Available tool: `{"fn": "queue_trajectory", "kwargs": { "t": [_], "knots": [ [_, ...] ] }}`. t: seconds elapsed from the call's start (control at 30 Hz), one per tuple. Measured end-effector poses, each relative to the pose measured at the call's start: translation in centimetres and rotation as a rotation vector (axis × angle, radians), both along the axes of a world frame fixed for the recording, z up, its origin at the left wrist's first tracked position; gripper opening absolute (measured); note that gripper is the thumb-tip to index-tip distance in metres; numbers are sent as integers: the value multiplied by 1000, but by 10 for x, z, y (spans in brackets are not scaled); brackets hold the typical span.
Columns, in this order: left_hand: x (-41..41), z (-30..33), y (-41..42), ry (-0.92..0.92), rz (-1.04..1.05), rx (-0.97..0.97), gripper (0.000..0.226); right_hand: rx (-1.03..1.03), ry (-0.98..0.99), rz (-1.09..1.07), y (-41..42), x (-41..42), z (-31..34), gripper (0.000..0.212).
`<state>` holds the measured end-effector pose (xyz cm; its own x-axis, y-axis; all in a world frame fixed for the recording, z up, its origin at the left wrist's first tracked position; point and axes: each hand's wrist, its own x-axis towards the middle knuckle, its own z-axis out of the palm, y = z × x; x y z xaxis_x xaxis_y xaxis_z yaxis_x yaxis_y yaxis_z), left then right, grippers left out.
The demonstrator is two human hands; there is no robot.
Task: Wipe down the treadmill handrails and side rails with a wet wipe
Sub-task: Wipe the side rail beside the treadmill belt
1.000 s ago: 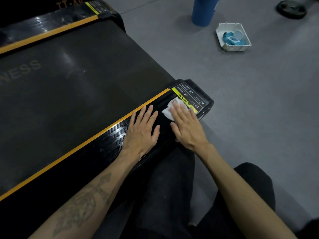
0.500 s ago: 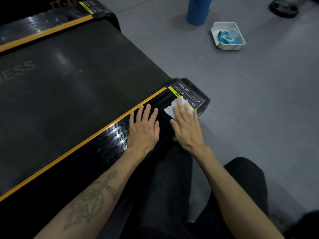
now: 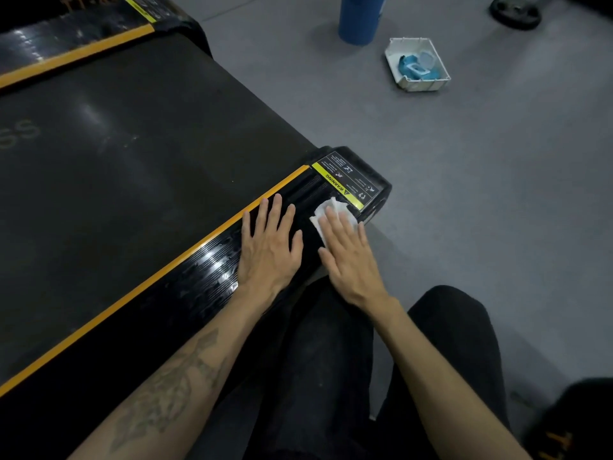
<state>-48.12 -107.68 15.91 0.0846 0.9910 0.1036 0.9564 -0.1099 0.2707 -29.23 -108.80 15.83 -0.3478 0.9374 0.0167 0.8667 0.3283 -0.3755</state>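
Flat-palm wipe at the tail end of the side rail

Pressure spread across the whole palm looks like the right approach for this step: the right hand [image 3: 348, 250] lies flat, fingers straight and together, pressing the wet wipe [image 3: 326, 212] onto the ribbed black side rail [image 3: 205, 277]. Because the ribs run lengthwise, strokes along the rail would probably clean the grooves better than strokes across them. Short overlapping passes should also stop the thin sheet from bunching under the fingers.

The left hand [image 3: 268, 245] rests flat on the same rail just beside the right one, fingers straight and slightly spread, holding nothing; it seems to serve as a brace.

The wipe sits under the right fingers, with only its crumpled white edge showing ahead of the fingertips. That edge touches the yellow strip of the warning label [image 3: 348, 180] on the rail's end cap. To its left, the orange stripe [image 3: 132, 290] separates the rail from the treadmill belt [image 3: 116, 154].

Well apart on the grey floor [image 3: 464, 194], a white tray [image 3: 421, 84] holds the blue wipes pack [image 3: 414, 68], near a blue cylinder [image 3: 360, 18].
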Motion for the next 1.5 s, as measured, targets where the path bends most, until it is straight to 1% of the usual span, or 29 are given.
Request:
{"fn": "queue_trajectory", "kwargs": {
  "t": [0.07, 0.13, 0.2, 0.27, 0.37, 0.47, 0.53, 0.63, 0.7, 0.8, 0.9, 1.0, 1.07, 1.13, 1.2, 1.3, 1.4, 1.5],
  "knots": [
    [2, 1, -1, 7, -4, -8, 63, 20, -45, -13, 20, 14, 0, 62],
    [1, 2, 0, 8, -8, -13, 63, -7, -53, -70, 41, 22, 3, 64],
    [0, 3, 0, 15, -7, -12, 62, -25, -34, -120, 38, 14, 4, 68],
    [4, 5, 3, 11, 11, -4, 61, -24, -1, -113, 19, 2, 1, 68],
    [21, 9, 16, -8, 73, 38, 48, 1, 14, -38, 7, 8, -4, 63],
    [43, 11, 32, -35, 77, 77, 41, 30, -25, -85, 41, 32, -2, 63],
    [51, 9, 40, -37, 76, 70, 45, 13, -21, -114, 54, 36, -1, 68],
    [56, 6, 44, -39, 100, 27, 52, 11, 24, -152, 35, 27, -7, 68],
    [57, 6, 46, -38, 99, -3, 55, 13, 28, -100, 26, 30, -10, 67],
    [57, 6, 49, -37, 100, -23, 56, 35, -14, -24, 52, 45, -9, 67],
    [58, 6, 48, -36, 121, -31, 57, 41, -5, -30, 76, 56, -8, 68],
    [61, 5, 48, -14, 137, -26, 59, 47, 76, -111, 56, 51, -13, 64],
    [61, 4, 49, -1, 140, -12, 62, 38, 131, -114, 37, 47, -16, 63],
    [62, 3, 48, 2, 143, 4, 63, 41, 119, -57, 38, 51, -19, 62],
    [62, 3, 49, 9, 142, 8, 63, 62, 62, -9, 58, 59, -18, 59],
    [63, 2, 51, 33, 149, -6, 63, 65, 40, -27, 81, 70, -17, 57],
    [63, 2, 51, 51, 149, -19, 64, 50, 97, -120, 63, 64, -18, 60],
    [64, 2, 51, 64, 149, -6, 63, 68, 120, -89, 44, 56, -21, 63]
  ]
}}
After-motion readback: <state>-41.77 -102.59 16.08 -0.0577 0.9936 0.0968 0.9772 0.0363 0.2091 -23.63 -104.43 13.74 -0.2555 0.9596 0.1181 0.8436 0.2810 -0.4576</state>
